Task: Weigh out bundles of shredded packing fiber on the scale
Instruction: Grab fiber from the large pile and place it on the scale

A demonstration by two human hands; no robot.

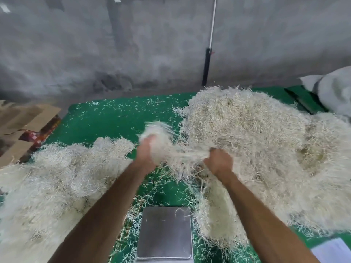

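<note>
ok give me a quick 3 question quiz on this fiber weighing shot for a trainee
1. True or false: a bundle of fiber already lies on the scale platform.
2. Which hand grips the fiber bundle? A) left hand only B) right hand only C) both
3. Fill in: the largest fiber pile lies to the person's ____.

Key
1. False, only a few stray strands lie on it.
2. C
3. right

soft even light, motion blur, wide-angle bending at edges
</note>
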